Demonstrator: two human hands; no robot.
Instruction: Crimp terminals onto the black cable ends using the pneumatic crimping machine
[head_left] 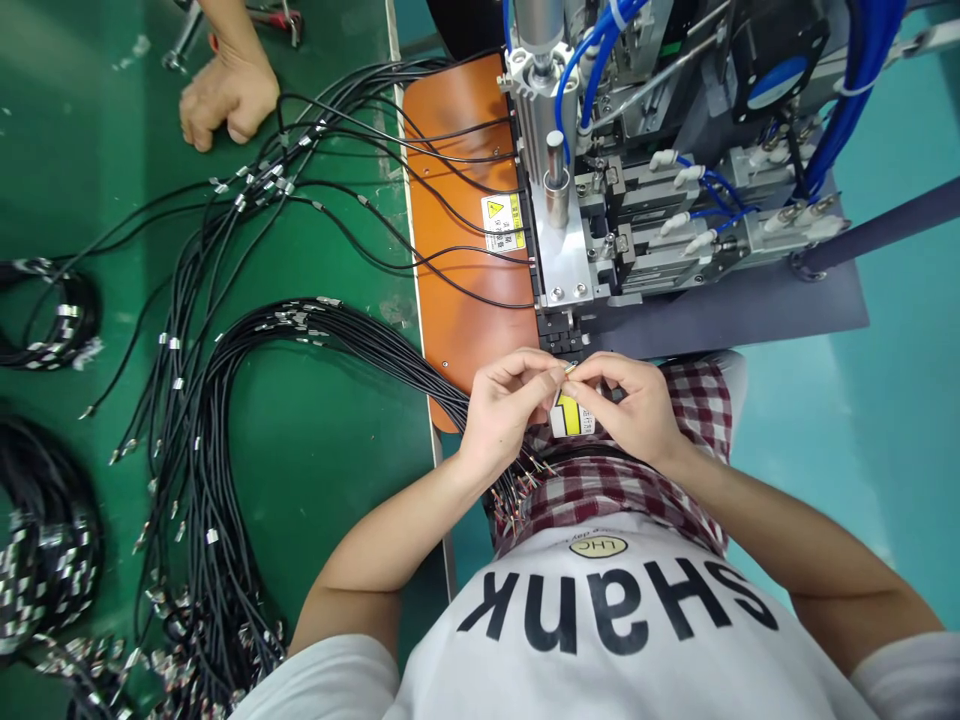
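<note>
My left hand and my right hand meet fingertip to fingertip at the near end of the machine. Both pinch the small, light-coloured wire end of a cable; most of it is hidden by the fingers. A thick bundle of black cables runs over the orange plate and passes under my left wrist. Its stripped ends, with fine coloured wires, hang above my lap. A white and yellow label shows below my fingers.
Several black cables lead across the plate into the machine, which has metal cylinders and blue air hoses. More cable coils lie on the green table. Another person's hand rests at the table's far side near tools.
</note>
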